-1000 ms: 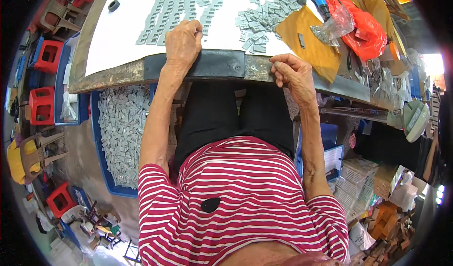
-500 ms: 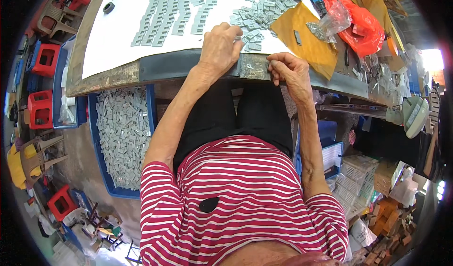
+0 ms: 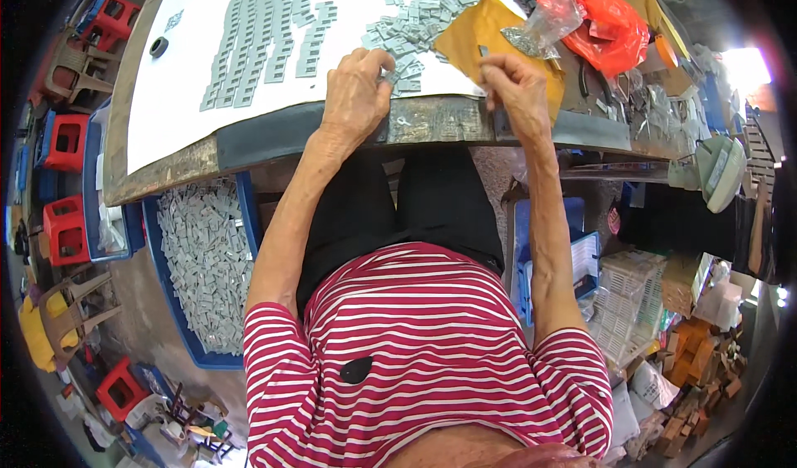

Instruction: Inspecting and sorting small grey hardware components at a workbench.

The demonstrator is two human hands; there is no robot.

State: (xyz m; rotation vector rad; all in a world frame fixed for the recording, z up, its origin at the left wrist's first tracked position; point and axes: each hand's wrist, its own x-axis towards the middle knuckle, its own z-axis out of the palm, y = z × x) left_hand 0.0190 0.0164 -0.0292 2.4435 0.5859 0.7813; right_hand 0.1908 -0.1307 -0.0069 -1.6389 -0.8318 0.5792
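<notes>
My left hand (image 3: pixel 355 95) hovers at the front of the table with fingers curled. A small grey piece (image 3: pixel 387 75) shows between its thumb and forefinger. Beside it spreads a heap of loose flat grey pieces (image 3: pixel 407 41). To its left, more such pieces lie in long overlapping rows (image 3: pixel 257 41) on the white sheet (image 3: pixel 178 74). My right hand (image 3: pixel 518 90) is over the brown paper (image 3: pixel 465 32), thumb and fingers pinched together. A darker grey strip (image 3: pixel 483 51) shows at its fingertips; whether they grip it is hidden.
A blue bin (image 3: pixel 195 343) full of grey pieces stands below the table's left side. A red plastic bag (image 3: pixel 614 41), a clear bag (image 3: pixel 552 20) and pliers (image 3: pixel 594 82) lie at the right. A black ring (image 3: pixel 158 47) sits far left. Red stools (image 3: pixel 66 143) stand beyond.
My right hand has moved from the table's front edge, away and to the right, onto the brown paper by the grey strip. My left hand stays by the loose pieces. The whole view has shifted slightly.
</notes>
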